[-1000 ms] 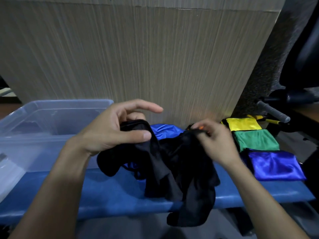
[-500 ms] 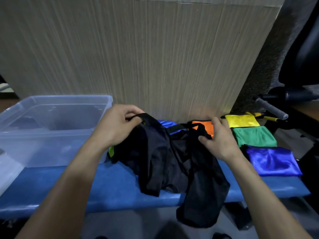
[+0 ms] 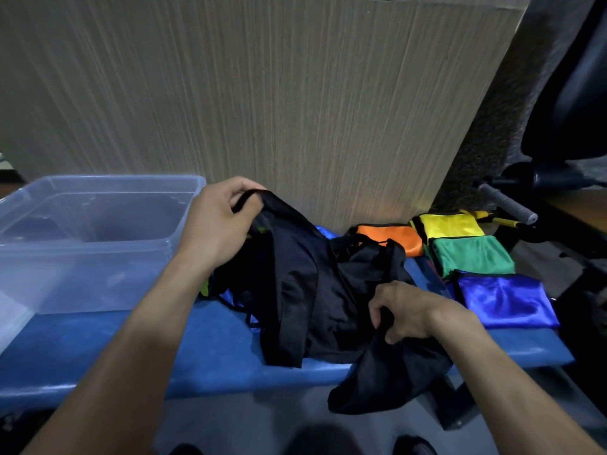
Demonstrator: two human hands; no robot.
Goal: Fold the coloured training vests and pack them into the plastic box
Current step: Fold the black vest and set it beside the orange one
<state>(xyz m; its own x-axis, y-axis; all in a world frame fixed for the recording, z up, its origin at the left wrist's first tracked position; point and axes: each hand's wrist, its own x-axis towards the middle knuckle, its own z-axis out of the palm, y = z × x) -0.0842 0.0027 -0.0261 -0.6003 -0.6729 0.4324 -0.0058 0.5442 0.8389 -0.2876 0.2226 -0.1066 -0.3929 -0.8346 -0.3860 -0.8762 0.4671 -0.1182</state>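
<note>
A crumpled black vest lies on the blue bench, one end hanging over the front edge. My left hand grips its strap at the upper left, lifted beside the box. My right hand pinches the fabric lower down, near the bench's front. Under the black vest peek bits of blue and yellow-green cloth. Folded vests lie to the right: orange, yellow, green and blue. The clear plastic box stands at the left with nothing visible in it.
A ribbed beige wall panel rises right behind the bench. A grey-gripped bar and dark equipment stand at the far right. My shoes show on the floor below the bench.
My right hand left the top of the vest near the orange one and came down toward me, taking hold of the lower fabric. My left hand keeps the strap, slightly higher.
</note>
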